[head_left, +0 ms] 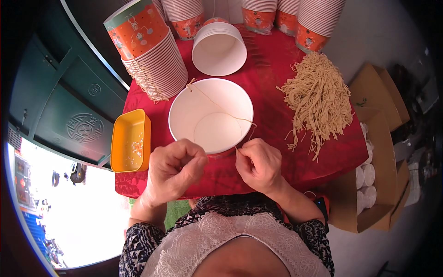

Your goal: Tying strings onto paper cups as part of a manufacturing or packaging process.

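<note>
A white paper bucket (177, 117) stands on the table before me, its mouth toward me. A beige string (230, 115) is knotted at a hole in its far left rim. It runs across the mouth and over the right rim, down to my right hand. My right hand (260, 165) is closed just beyond the bucket's near right rim, with a bit of string showing at its fingertips. Near the bucket's lower left side, my left hand (177, 166) has its fingers curled and thumb pressed in. What it holds, if anything, is hidden.
A red cloth covers the table (272, 106). A yellow bin (114, 143) with small bits sits left, below a tall stack of orange paper buckets (157, 69). Another white bucket (219, 51) lies behind. A heap of strings (320, 97) lies right; a cardboard box (383, 152) stands beyond.
</note>
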The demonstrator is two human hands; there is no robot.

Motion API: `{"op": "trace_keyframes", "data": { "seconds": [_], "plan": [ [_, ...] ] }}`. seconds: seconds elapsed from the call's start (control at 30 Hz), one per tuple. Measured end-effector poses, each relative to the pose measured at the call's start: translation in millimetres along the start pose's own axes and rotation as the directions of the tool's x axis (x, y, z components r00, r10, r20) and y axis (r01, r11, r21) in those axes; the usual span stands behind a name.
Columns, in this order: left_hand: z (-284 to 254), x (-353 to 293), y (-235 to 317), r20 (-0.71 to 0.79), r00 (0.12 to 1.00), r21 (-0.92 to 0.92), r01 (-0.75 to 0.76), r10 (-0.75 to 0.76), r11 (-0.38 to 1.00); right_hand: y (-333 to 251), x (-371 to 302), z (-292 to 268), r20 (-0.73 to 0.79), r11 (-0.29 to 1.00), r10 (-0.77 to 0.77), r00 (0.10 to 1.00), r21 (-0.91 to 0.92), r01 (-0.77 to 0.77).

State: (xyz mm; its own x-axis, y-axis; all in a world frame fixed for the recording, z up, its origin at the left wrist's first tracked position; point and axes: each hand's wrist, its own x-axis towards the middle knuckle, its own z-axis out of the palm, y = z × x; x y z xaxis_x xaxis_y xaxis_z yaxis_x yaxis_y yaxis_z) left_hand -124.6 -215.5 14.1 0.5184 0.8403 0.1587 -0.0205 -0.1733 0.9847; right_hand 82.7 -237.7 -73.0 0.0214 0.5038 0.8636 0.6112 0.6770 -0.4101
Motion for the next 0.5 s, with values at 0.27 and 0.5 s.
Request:
{"op": "trace_keyframes", "data": {
  "seconds": [0.27, 0.5],
  "plan": [
    [-4, 54, 12, 0.402, 0.88, 0.686, -0.473, 0.254, 0.552, 4, 3, 3, 0.012, 0.999, 0.005, 1.0, -0.042, -0.004],
    [-5, 86, -3, 0.611, 0.771, 0.577, -0.589, 0.179, 0.566, 3, 4, 4, 0.007, 0.999, 0.013, 1.0, -0.042, -0.012]
  ]
}}
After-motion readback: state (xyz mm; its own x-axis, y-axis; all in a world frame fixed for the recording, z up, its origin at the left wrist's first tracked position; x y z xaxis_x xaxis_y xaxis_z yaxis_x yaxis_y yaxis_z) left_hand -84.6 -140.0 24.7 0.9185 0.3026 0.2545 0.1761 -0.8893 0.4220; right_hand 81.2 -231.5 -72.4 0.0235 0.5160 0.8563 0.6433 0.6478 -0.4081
